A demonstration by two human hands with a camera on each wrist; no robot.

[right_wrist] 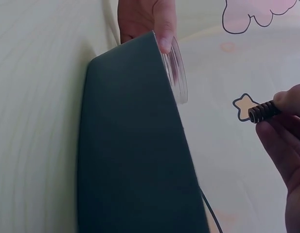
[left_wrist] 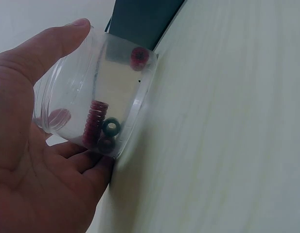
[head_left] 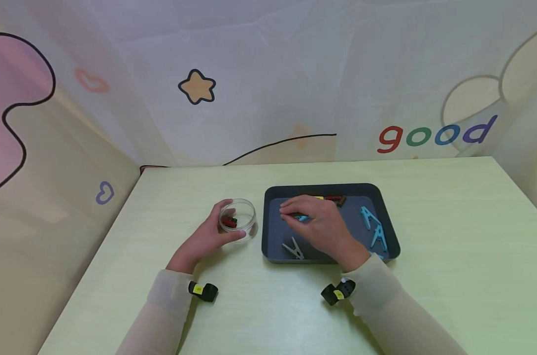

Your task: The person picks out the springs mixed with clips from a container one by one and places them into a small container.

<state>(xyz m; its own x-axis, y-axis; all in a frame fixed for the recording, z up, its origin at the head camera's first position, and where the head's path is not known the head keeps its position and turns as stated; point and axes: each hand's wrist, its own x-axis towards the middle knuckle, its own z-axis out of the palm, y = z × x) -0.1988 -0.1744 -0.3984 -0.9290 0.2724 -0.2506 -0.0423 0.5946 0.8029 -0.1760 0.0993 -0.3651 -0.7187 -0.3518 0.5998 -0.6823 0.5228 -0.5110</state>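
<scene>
My left hand [head_left: 206, 234] grips a clear round plastic jar [head_left: 246, 217] by its sides, thumb at the front. Inside the jar lie a red coil spring [left_wrist: 95, 121] and small dark coils [left_wrist: 111, 127], seen through the wall in the left wrist view. Above the dark grey tray [head_left: 270, 241], my right hand [head_left: 323, 227] pinches a dark coil spring [right_wrist: 264, 112] between thumb and fingertips. In the tray, a grey clip [head_left: 295, 248] lies at the front left and blue clips [head_left: 378, 235] at the right. More springs [head_left: 335, 198] lie along its back side, partly behind the right hand.
The tray and jar stand on a pale wooden table [head_left: 450, 236], the tray to the right of the jar. A printed cloth [head_left: 268, 74] hangs behind the table's far edge. Black wrist cameras [head_left: 204, 291] sit on both sleeves.
</scene>
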